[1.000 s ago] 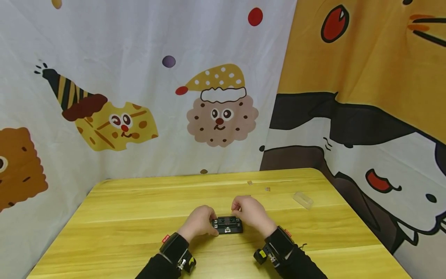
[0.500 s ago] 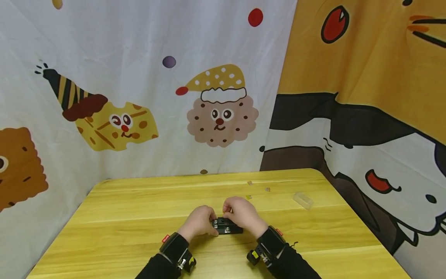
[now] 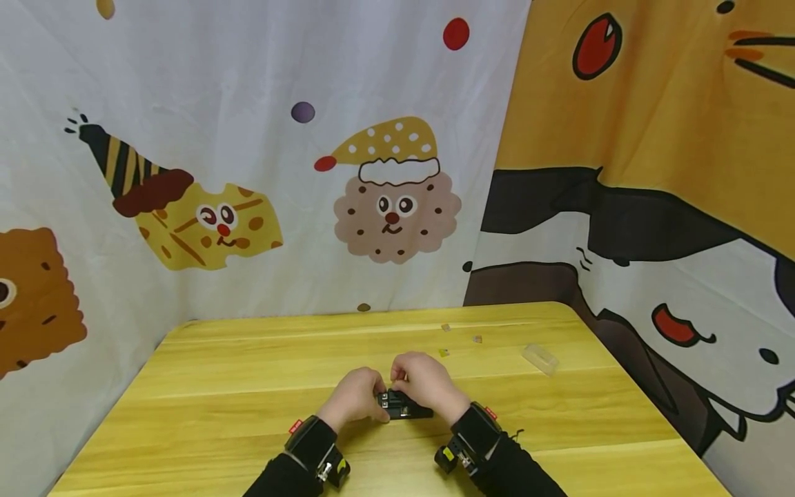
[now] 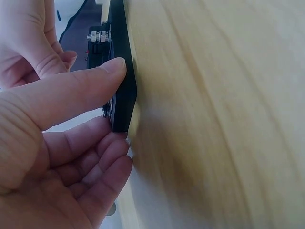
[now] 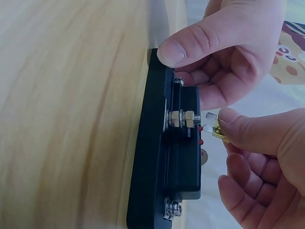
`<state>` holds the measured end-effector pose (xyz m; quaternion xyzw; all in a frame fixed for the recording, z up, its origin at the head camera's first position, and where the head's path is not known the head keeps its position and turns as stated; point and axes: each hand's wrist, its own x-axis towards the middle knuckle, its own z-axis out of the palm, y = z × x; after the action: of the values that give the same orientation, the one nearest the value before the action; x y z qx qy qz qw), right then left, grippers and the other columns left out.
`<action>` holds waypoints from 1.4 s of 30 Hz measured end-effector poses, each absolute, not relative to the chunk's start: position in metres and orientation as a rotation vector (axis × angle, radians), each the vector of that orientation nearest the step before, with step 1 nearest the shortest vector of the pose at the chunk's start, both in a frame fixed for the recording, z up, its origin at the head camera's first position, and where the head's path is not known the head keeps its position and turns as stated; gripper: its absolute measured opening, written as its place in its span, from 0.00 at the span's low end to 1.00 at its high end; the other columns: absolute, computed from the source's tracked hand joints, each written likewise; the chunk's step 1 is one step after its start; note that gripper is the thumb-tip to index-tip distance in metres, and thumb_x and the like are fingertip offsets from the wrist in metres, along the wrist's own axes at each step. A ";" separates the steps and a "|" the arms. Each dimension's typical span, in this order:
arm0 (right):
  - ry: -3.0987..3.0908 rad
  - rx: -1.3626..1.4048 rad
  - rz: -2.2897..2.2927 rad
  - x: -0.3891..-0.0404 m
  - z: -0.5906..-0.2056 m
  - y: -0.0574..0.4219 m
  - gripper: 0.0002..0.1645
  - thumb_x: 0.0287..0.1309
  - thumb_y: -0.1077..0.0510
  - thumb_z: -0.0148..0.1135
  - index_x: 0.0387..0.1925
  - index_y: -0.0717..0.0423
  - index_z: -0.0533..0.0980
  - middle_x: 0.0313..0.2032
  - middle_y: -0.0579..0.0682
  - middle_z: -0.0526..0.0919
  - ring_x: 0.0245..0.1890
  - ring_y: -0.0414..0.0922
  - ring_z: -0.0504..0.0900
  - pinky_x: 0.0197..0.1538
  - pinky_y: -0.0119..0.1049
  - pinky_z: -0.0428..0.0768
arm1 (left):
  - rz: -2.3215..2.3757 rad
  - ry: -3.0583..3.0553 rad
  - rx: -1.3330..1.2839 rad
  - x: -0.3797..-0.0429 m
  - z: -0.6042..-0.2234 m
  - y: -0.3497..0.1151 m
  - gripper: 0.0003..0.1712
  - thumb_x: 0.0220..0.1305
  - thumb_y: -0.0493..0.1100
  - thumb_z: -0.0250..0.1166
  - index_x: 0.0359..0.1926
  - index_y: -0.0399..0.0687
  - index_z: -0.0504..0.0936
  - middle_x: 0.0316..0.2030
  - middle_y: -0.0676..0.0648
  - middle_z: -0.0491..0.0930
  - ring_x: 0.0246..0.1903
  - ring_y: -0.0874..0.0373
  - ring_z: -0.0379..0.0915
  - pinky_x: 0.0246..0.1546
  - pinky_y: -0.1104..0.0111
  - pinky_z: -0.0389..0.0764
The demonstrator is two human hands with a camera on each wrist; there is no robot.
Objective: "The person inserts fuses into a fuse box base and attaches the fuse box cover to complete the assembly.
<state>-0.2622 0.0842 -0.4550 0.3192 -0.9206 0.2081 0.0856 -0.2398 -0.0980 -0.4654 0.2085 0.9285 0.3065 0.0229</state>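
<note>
A black fuse block (image 3: 397, 408) with studs, nuts and small red lights sits flat on the wooden table (image 3: 248, 386). My left hand (image 3: 354, 395) grips its left end, thumb (image 4: 112, 67) on the near edge and fingers round the end. Between right thumb and fingertips, my right hand (image 3: 425, 382) pinches a yellow blade fuse (image 5: 218, 133). In the right wrist view, the fuse's metal prongs point at the top of the block, close by the red lights. The head view hides the fuse behind the right hand.
Beyond the hands lie a small yellow piece (image 3: 444, 352) and two other tiny pieces, one the back piece (image 3: 445, 327), the other the right piece (image 3: 477, 339). A clear plastic box (image 3: 541, 359) lies to the right. A printed curtain (image 3: 248, 138) hangs behind the table.
My right hand has moved left along the block, towards my left hand. A small yellow piece behind it has come into sight. The left hand and the block have stayed put.
</note>
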 end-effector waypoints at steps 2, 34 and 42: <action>-2.744 0.952 0.620 -0.262 -0.455 0.084 0.12 0.51 0.59 0.76 0.27 0.48 0.77 0.26 0.38 0.75 0.27 0.36 0.73 0.33 0.31 0.74 | 0.954 2.874 0.652 -0.240 -0.465 -0.098 0.22 0.32 0.40 0.85 0.28 0.42 0.82 0.26 0.53 0.78 0.26 0.60 0.68 0.32 0.66 0.73; -2.666 1.090 0.452 -0.257 -0.460 0.081 0.13 0.50 0.60 0.77 0.27 0.47 0.77 0.26 0.39 0.73 0.29 0.38 0.74 0.35 0.30 0.75 | 0.972 2.871 0.651 -0.237 -0.464 -0.097 0.21 0.33 0.39 0.84 0.27 0.42 0.80 0.22 0.55 0.72 0.22 0.60 0.64 0.27 0.68 0.69; -2.667 1.100 0.477 -0.258 -0.460 0.082 0.13 0.51 0.59 0.76 0.25 0.47 0.77 0.26 0.39 0.72 0.29 0.38 0.74 0.35 0.30 0.75 | 0.986 2.858 0.645 -0.238 -0.467 -0.098 0.20 0.35 0.39 0.84 0.27 0.43 0.80 0.22 0.55 0.72 0.22 0.60 0.64 0.25 0.68 0.68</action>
<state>-0.2584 0.0815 -0.4597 0.3739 -0.9067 0.1622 0.1083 -0.2377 -0.0984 -0.4667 0.2086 0.9243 0.3187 0.0251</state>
